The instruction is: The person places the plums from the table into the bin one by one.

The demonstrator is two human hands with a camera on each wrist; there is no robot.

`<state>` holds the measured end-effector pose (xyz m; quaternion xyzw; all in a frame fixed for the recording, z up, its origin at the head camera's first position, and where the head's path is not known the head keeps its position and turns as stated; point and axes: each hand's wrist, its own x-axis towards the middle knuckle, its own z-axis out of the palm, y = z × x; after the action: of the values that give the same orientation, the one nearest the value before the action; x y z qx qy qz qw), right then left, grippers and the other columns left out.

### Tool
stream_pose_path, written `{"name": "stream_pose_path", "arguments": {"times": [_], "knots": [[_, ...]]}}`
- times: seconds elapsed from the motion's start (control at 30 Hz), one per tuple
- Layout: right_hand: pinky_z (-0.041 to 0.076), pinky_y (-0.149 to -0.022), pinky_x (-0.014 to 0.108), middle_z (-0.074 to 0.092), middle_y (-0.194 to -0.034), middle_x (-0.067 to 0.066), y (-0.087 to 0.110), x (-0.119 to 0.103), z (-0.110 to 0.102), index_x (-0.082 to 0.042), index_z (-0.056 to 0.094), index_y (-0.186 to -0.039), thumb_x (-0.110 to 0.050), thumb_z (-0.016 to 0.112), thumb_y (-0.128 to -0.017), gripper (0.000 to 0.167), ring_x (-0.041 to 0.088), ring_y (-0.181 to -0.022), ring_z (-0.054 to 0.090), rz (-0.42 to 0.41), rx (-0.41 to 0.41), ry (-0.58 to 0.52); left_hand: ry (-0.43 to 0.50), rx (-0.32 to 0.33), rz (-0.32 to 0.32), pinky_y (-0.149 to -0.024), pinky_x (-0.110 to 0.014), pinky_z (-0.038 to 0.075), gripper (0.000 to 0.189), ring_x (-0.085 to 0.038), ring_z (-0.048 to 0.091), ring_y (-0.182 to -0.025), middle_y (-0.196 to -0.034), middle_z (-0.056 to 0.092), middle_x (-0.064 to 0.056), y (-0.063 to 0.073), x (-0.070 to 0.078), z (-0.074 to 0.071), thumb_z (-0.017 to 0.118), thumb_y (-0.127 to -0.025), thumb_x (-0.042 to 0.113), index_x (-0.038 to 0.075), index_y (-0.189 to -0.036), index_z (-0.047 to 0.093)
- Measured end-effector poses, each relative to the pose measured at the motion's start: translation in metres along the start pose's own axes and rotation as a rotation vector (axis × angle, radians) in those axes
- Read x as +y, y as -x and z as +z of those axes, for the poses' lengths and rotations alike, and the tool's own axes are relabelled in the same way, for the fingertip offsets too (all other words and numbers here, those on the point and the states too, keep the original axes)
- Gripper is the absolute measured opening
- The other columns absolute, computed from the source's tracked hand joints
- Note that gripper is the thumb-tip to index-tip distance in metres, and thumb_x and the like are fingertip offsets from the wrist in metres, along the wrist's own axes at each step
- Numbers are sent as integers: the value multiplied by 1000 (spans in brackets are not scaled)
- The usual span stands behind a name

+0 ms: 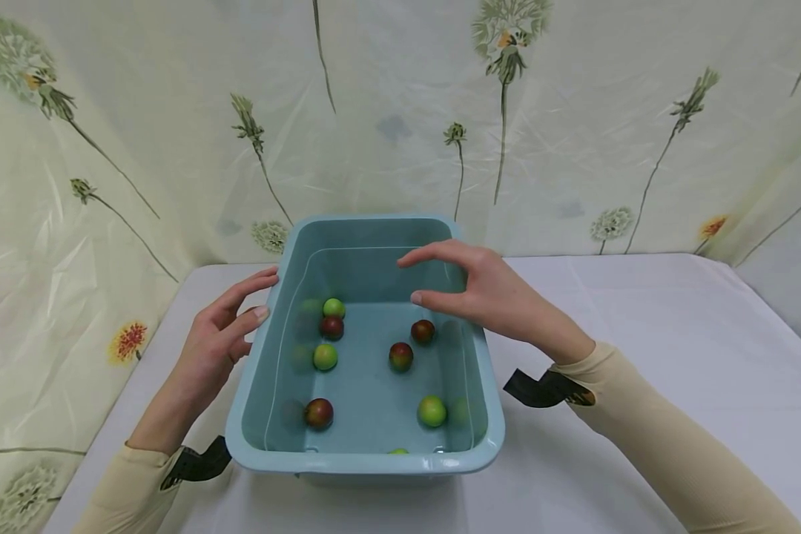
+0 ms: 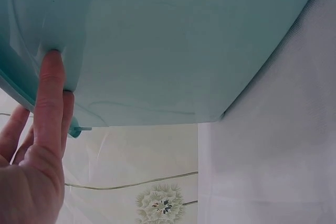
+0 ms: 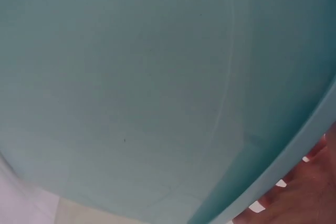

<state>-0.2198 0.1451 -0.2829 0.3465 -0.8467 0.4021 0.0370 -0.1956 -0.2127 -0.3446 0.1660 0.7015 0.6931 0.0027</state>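
A light blue plastic basin (image 1: 367,465) holds several small round fruits like little apples, some green (image 1: 325,357) and some dark red (image 1: 318,414). At its left rim, my left hand (image 1: 216,337) touches the edge with its fingertips. In the left wrist view, its extended finger (image 2: 50,98) lies against the basin's outer wall (image 2: 152,51). Over the right rim reaches my right hand (image 1: 483,285), thumb and index finger spread apart and nothing between them. The right wrist view is mostly basin wall (image 3: 131,103), with part of that hand at the lower right corner.
The basin stands on a table with a white cloth (image 1: 641,356). Behind it and to the left hangs a plastic sheet (image 1: 387,163) printed with dandelions. A black strap (image 1: 541,388) sits at the right wrist, another (image 1: 200,461) at the left.
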Motion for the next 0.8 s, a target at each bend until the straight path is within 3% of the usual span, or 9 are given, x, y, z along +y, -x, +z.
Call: {"name": "stream_pose_path", "arguments": {"times": [0.3, 0.43, 0.63, 0.8], "knots": [[48, -95, 46, 58, -127, -16, 7, 2, -2, -35, 64, -124, -34, 73, -90, 35, 8, -124, 48, 50, 35, -58, -3, 3, -6, -76, -41, 58, 39, -21, 58, -119, -152, 39, -4, 0, 0, -1, 51, -103, 14, 11, -141, 52], [44, -99, 47, 58, -129, -16, 11, 3, -2, -36, 64, -124, -35, 73, -90, 35, 8, -127, 45, 64, 46, -71, -8, 6, -9, -75, -41, 58, 39, -21, 58, -118, -152, 39, -4, 0, 1, -1, 51, -103, 15, 11, -141, 52], [34, -108, 45, 59, -128, -16, 15, 1, -6, -30, 65, -125, -29, 74, -90, 36, 5, -129, 43, 66, 78, -70, -12, 8, -11, -75, -41, 58, 38, -21, 58, -118, -152, 39, -4, 0, 0, -1, 51, -103, 15, 11, -141, 52], [31, -110, 43, 61, -128, -11, 20, -14, -12, -21, 65, -127, -17, 73, -91, 37, 5, -129, 44, 73, 114, -69, -27, 1, -6, -75, -41, 58, 39, -20, 57, -119, -152, 39, -4, -1, 1, -2, 50, -103, 16, 12, -142, 51]]}}
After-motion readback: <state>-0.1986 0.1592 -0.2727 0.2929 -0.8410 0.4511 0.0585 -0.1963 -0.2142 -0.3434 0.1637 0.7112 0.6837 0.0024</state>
